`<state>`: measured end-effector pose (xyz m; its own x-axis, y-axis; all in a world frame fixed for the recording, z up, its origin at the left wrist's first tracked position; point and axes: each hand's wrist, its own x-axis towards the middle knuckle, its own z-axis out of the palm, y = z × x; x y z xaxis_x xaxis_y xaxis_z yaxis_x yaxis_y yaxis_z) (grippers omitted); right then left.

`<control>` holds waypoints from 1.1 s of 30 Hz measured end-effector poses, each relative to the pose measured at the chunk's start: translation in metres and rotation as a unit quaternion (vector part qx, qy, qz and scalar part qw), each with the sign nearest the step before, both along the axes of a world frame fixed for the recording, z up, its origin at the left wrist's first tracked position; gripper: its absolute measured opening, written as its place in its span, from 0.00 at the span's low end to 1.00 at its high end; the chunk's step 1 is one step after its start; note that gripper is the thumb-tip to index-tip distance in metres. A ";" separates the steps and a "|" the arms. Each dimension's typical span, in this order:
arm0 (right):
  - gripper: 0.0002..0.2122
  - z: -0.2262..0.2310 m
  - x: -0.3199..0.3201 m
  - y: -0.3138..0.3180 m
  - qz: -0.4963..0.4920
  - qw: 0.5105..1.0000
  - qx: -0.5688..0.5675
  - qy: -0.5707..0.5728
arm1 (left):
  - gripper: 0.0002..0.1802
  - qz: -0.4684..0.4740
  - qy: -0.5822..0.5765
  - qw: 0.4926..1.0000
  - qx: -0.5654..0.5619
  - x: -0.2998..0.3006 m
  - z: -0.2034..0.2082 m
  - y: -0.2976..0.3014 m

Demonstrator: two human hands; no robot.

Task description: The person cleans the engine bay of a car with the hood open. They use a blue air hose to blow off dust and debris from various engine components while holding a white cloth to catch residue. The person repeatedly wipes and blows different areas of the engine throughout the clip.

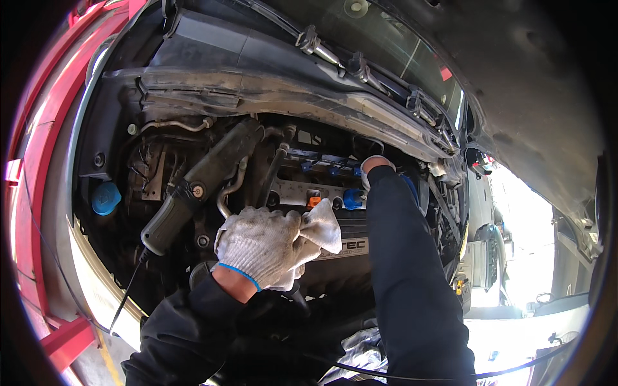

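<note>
Under the raised hood (515,71), your left hand (261,248) sits over the front of the engine cover (344,248). Its gloved fingers are curled shut around a white rag (320,228), which bunches out from the fist to the right and lies against the dark cover. The glove is white knit with a blue band at the wrist, and your dark sleeve runs from it down to the lower edge of the view.

Your right hand (374,165) reaches deeper, toward the back of the engine near the firewall. Only the white cuff of its glove shows above the dark sleeve; the fingers are hidden behind engine parts, so you cannot tell whether they are open or closed, or what they touch.

Just beside your right forearm, on its left, note a blue cap (351,199) and a small orange fitting (313,201) on the upper part of the engine. A row of blue connectors (320,167) runs along the rail behind them.

Left of your left hand, a grey air intake duct (203,183) slants from upper right to lower left. Well apart, at the far left of the bay, stands a blue reservoir cap (105,197). Wiper arms (335,58) lie across the windshield base above. A red body panel (45,128) borders the bay on the left.
</note>
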<state>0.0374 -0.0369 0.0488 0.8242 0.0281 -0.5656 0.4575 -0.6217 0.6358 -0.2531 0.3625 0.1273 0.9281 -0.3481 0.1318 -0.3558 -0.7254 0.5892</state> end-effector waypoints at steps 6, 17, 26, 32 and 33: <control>0.10 0.005 0.006 0.010 0.004 1.000 -0.004 0.006 | 0.28 -0.001 -0.007 1.000 -0.008 -0.001 -0.003 0.000; 0.11 0.012 0.002 0.028 -0.010 1.000 -0.013 0.010 | 0.28 0.010 -0.006 0.999 0.034 -0.001 -0.003 0.000; 0.12 0.104 -0.039 0.015 -0.081 0.995 -0.051 0.030 | 0.30 -0.011 -0.015 1.000 0.003 -0.001 -0.002 0.002; 0.13 0.130 -0.061 0.017 -0.105 0.992 -0.064 0.033 | 0.31 -0.038 0.029 0.999 0.013 -0.001 0.001 0.004; 0.13 0.134 -0.060 0.016 -0.108 0.992 -0.064 0.031 | 0.31 -0.044 0.027 0.999 0.014 -0.001 0.001 0.004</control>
<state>-0.0228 -0.0212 0.1830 0.7672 -0.2211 -0.6021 0.3625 -0.6250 0.6913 -0.2545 0.3669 0.1282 0.8990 -0.4322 0.0712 -0.3875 -0.7091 0.5891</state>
